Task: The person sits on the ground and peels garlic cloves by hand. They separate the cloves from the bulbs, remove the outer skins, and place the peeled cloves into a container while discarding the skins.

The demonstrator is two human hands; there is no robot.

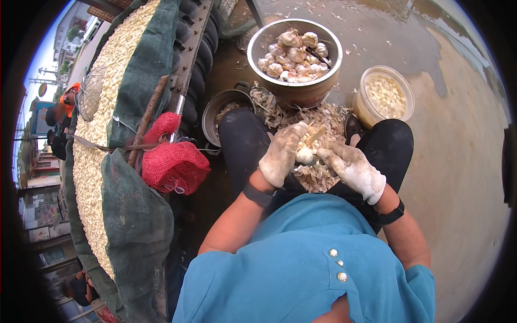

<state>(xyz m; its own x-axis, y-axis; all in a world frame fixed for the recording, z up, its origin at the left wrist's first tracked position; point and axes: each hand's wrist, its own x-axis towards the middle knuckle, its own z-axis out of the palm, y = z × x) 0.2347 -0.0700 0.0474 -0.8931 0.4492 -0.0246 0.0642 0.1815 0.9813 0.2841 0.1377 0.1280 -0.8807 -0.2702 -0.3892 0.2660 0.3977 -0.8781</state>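
Both hands wear soiled white work gloves and meet above my lap. A pale garlic bulb [306, 156] with a dry stalk sits between them. My left hand [283, 153] is closed around the bulb's left side. My right hand [355, 168] pinches the bulb from the right, its fingers curled and partly hidden. Dry garlic skins [318, 176] are heaped below and beyond the hands. Past my knees stands a large metal basin [295, 89] of whole garlic bulbs [295, 54]. Right of it, a round plastic tub [371, 114] holds peeled cloves [385, 96].
A metal pot [211, 121] stands by my left knee. Along the left runs a long bed of pale cloves [89, 177] edged with dark green netting [134, 215]. A red mesh bag [176, 166] and a wooden stick [148, 118] hang there. People [60, 116] are at the far left.
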